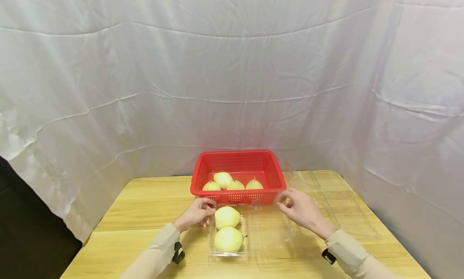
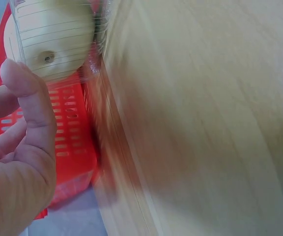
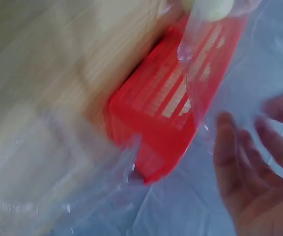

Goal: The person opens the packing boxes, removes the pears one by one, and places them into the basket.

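Two pale yellow pears (image 1: 228, 239) sit one behind the other in a clear plastic clamshell box (image 1: 229, 254) on the table. At the box's far left corner, my left hand (image 1: 197, 212) holds the rim with curled thumb and fingers. In the left wrist view the thumb (image 2: 21, 81) lies against the clear wall, beside a pear (image 2: 53, 42). My right hand (image 1: 299, 208) has bent fingers at the far edge of the box's raised, blurred lid (image 1: 272, 226). The right wrist view shows clear plastic (image 3: 193, 83) beside this hand; its exact contact is blurred.
A red perforated basket (image 1: 237, 152) stands behind the box, with several pears (image 1: 222, 179) inside. More clear plastic boxes (image 1: 348, 214) lie open on the right of the wooden table (image 1: 123, 218). A pale curtain (image 1: 232, 81) surrounds the back and sides.
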Demonstrator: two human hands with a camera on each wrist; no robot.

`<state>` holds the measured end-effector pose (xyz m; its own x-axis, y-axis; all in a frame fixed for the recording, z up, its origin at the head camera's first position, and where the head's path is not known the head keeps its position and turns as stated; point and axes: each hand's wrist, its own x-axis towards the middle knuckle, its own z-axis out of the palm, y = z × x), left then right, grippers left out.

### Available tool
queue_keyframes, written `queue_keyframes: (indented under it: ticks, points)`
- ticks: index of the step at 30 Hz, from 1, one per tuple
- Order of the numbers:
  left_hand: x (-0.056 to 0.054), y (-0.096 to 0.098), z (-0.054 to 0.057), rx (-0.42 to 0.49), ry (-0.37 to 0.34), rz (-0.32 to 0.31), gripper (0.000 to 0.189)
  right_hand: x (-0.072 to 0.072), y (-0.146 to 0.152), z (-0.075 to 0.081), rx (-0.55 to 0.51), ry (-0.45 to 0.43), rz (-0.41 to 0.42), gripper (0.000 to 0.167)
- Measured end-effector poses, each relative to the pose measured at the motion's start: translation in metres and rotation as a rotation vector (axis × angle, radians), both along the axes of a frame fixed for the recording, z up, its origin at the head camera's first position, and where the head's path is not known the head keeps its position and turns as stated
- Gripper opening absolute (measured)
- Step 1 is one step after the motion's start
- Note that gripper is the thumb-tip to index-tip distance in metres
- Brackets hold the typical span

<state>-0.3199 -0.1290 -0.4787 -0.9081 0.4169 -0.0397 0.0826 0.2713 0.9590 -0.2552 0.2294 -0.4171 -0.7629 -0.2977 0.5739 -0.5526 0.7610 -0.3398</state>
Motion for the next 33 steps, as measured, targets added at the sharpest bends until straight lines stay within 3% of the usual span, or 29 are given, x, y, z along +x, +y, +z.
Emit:
queue_keyframes:
  ticks: [6, 11, 16, 21, 25, 29, 33]
  points:
    - [-0.001, -0.002, 0.0, 0.003, -0.002, 0.006, 0.034, -0.005, 0.008, -0.004, 0.206, -0.143, -0.025, 0.011]
    - [-0.003, -0.002, 0.0, 0.018, -0.004, 0.015, 0.035, -0.002, 0.005, -0.008, 0.306, -0.178, -0.053, 0.01]
    - [-0.004, -0.001, -0.001, 0.025, 0.006, 0.027, 0.033, -0.002, -0.002, -0.009, 0.291, -0.164, -0.076, 0.009]
    - [-0.003, 0.002, -0.002, 0.037, 0.003, 0.066, 0.033, -0.003, -0.009, -0.007, 0.285, -0.203, -0.078, 0.015]
    - [-0.003, 0.005, -0.001, 0.044, 0.031, 0.101, 0.034, -0.006, -0.017, -0.002, 0.271, -0.229, -0.074, 0.01]
    - [0.0, 0.008, 0.002, -0.043, 0.135, 0.163, 0.027, -0.012, -0.025, 0.003, 0.245, -0.253, -0.052, 0.007]
    - [0.006, 0.012, 0.008, -0.322, 0.387, 0.232, 0.014, -0.021, -0.031, 0.004, 0.242, -0.194, -0.036, 0.006]
